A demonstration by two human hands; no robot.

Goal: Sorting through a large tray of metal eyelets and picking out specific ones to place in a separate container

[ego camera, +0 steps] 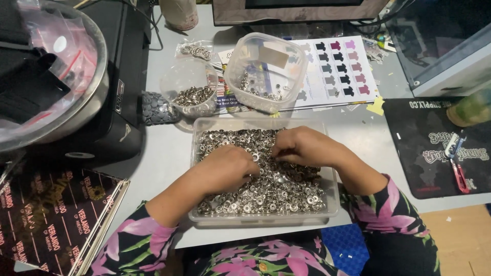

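In the tray (193, 153) | both hands curled, fingers buried among metal snaps (266, 191); grip unclear

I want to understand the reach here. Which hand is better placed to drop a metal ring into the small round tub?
Probably the left hand: it lies on the side of the tray nearer the small round tub. The right hand would have to cross over.

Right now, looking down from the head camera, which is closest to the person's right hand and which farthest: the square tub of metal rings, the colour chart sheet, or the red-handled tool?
From the right hand:
1. Square tub of metal rings, just beyond the hand, up the table.
2. Colour chart sheet, farther back and to the right.
3. Red-handled tool, far right on the black mat.
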